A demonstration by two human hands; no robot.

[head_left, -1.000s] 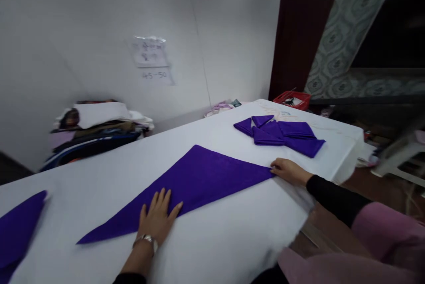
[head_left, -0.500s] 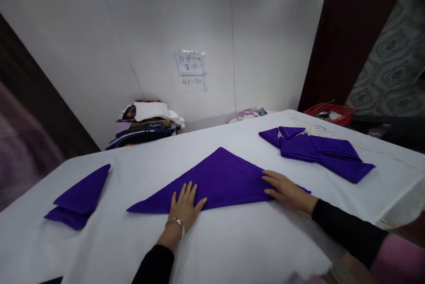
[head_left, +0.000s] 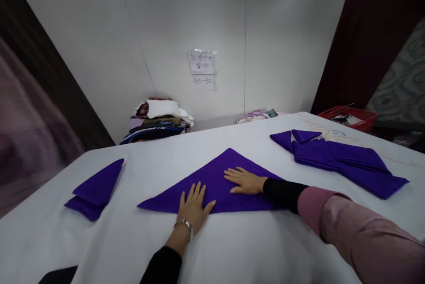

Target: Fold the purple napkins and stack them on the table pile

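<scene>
A purple cloth napkin [head_left: 229,164] lies flat before me as a wide triangle, its peak pointing away and its long edge towards me. My left hand [head_left: 195,208] rests with spread fingers on the lower left of the cloth, the wrist just off the long edge. Flat on the middle of the napkin lies my right hand [head_left: 245,181], fingers stretched out to the left. Its forearm covers part of the triangle's right side. Neither hand grips anything.
A folded purple napkin [head_left: 99,182] lies on the white tablecloth [head_left: 239,248] at left. Several folded purple napkins [head_left: 345,158] lie at right. Behind the table are stacked clothes [head_left: 159,120], a pinkish cloth heap [head_left: 254,116] and a red basket [head_left: 361,120].
My right hand has slid left from the triangle's right side to its middle. My left hand stays on the cloth in the same place. The view has turned slightly left.
</scene>
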